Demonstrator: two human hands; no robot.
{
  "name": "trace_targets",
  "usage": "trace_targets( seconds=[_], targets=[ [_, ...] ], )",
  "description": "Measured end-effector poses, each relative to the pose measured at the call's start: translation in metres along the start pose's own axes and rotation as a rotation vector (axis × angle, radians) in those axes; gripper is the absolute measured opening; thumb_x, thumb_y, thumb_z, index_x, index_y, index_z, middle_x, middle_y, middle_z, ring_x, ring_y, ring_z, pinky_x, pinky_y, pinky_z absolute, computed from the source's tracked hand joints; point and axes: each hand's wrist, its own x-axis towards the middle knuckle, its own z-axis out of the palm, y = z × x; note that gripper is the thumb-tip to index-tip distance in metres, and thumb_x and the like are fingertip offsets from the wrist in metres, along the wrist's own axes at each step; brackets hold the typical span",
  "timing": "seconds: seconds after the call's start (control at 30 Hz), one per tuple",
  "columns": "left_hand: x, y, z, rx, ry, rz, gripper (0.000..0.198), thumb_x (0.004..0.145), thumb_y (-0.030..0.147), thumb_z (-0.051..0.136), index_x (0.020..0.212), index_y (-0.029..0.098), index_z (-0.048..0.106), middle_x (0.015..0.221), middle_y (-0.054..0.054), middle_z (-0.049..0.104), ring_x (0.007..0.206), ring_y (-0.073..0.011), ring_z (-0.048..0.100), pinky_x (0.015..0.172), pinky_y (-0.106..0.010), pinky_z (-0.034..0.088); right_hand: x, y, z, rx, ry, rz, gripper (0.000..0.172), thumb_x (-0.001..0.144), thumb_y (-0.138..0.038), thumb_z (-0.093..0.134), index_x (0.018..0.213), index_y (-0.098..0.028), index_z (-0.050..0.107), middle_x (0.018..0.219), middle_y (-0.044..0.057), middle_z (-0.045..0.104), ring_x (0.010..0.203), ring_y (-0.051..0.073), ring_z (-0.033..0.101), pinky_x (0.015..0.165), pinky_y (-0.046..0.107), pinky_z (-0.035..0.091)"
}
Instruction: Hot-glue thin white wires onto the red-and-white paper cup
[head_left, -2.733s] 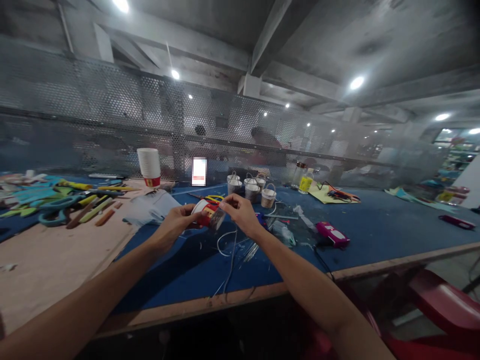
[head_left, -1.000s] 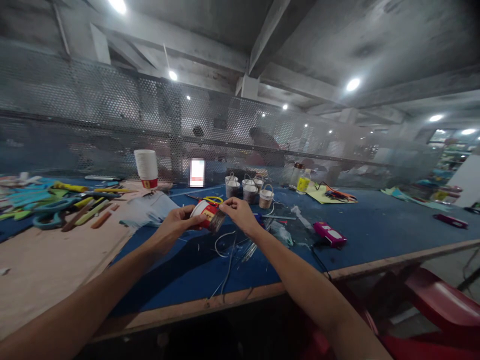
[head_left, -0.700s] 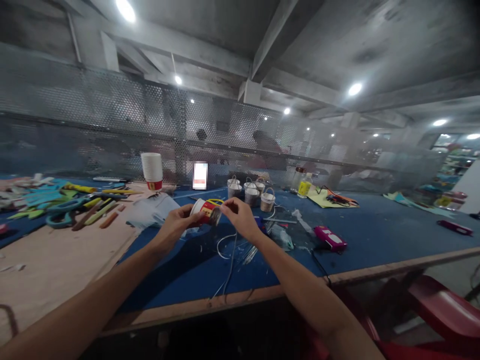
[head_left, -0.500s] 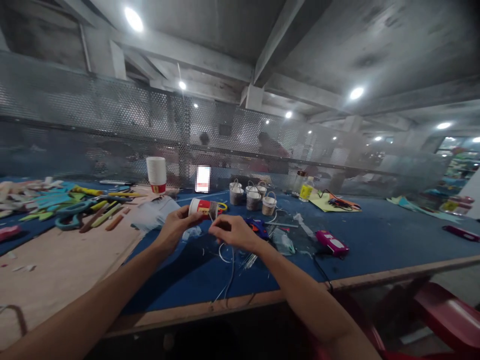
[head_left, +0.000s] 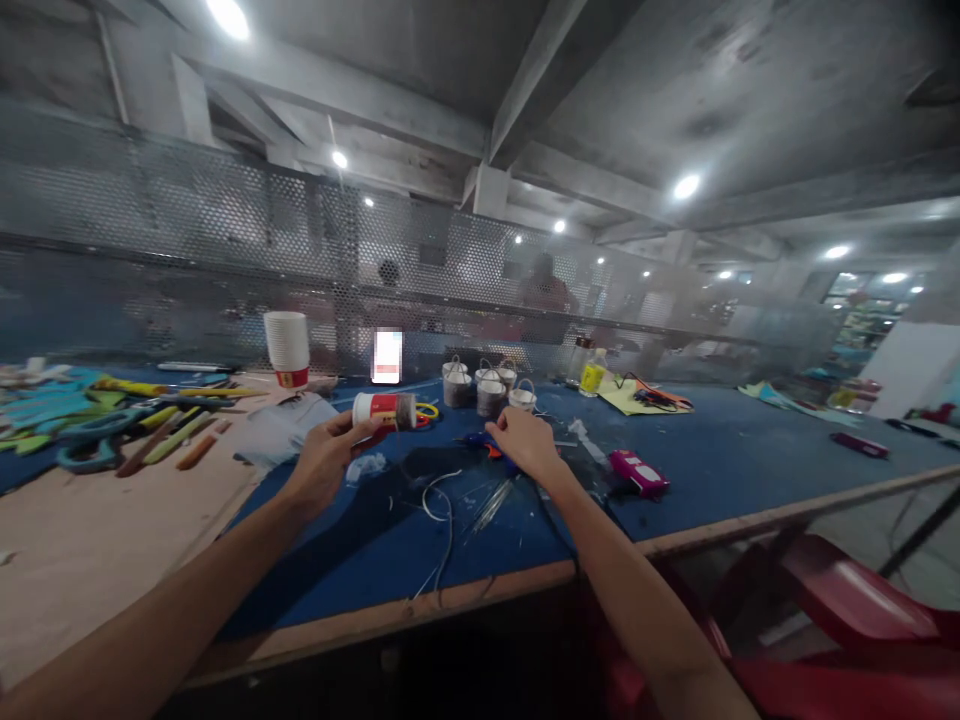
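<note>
The left hand point(head_left: 322, 455) holds a red and white paper cup point(head_left: 382, 410) on its side, up above the blue tabletop point(head_left: 720, 450), and its inside is hidden. The right hand point(head_left: 525, 440) curls over a blue tool point(head_left: 475, 439) lying on the tabletop, but I cannot tell if it grips it. Four little buckets point(head_left: 491, 397) with loop handles stand toward the far edge; I can't see what they hold. Along that edge, a stack of white cups point(head_left: 287, 345) sits left, and a bottle point(head_left: 592, 375) right, beside a jar point(head_left: 577, 362)
</note>
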Motion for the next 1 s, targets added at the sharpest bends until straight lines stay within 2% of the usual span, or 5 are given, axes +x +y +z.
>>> trace_targets(
  seconds=[0.23, 0.5, 0.67, 0.83, 1.0],
  targets=[
    [0.003, -0.005, -0.002, 0.039, -0.02, -0.01, 0.035, 0.065, 0.039, 0.095, 0.094, 0.022, 0.084, 0.101, -0.009, 0.082, 0.095, -0.0261, 0.074, 0.083, -0.034, 0.064, -0.001, 0.035, 0.023, -0.017, -0.196, 0.111, 0.042, 0.089, -0.06, 0.072, 0.095, -0.019, 0.076, 0.109, 0.017, 0.08, 0.107, 0.035, 0.074, 0.085, 0.037, 0.05],
    [-0.002, -0.002, 0.001, 0.024, -0.031, -0.014, 0.035, 0.067, 0.039, 0.095, 0.097, 0.023, 0.084, 0.106, -0.007, 0.083, 0.097, -0.025, 0.075, 0.085, -0.032, 0.063, 0.003, 0.037, 0.024, 0.337, -0.04, 0.126, 0.031, 0.086, -0.045, 0.071, 0.069, -0.02, 0.062, 0.078, 0.008, 0.071, 0.089, 0.028, 0.071, 0.075, 0.032, 0.048],
    [-0.001, -0.003, 0.0, -0.006, -0.017, -0.011, 0.036, 0.068, 0.037, 0.094, 0.096, 0.018, 0.083, 0.103, -0.011, 0.083, 0.094, -0.0243, 0.075, 0.083, -0.031, 0.063, 0.006, 0.019, 0.019, 0.754, -0.019, 0.013, 0.047, 0.094, -0.066, 0.05, 0.096, -0.02, 0.061, 0.078, 0.001, 0.064, 0.071, 0.016, 0.064, 0.064, 0.027, 0.051],
    [0.0, -0.007, -0.002, -0.01, -0.009, -0.049, 0.03, 0.073, 0.04, 0.092, 0.097, 0.022, 0.085, 0.106, -0.007, 0.084, 0.1, -0.0224, 0.074, 0.094, -0.031, 0.06, 0.002, -0.013, 0.014, 1.392, -0.123, -0.071, 0.051, 0.077, -0.063, 0.075, 0.101, -0.021, 0.058, 0.083, -0.001, 0.064, 0.062, 0.012, 0.059, 0.059, 0.026, 0.051],
    [-0.003, -0.006, 0.0, 0.007, -0.004, -0.067, 0.032, 0.072, 0.042, 0.092, 0.097, 0.023, 0.085, 0.104, -0.006, 0.084, 0.101, -0.0248, 0.075, 0.105, -0.038, 0.056, -0.001, -0.039, 0.017, 1.385, -0.117, -0.181, 0.039, 0.08, -0.053, 0.076, 0.092, -0.02, 0.058, 0.066, -0.006, 0.059, 0.051, 0.009, 0.052, 0.05, 0.023, 0.042]
  ],
)
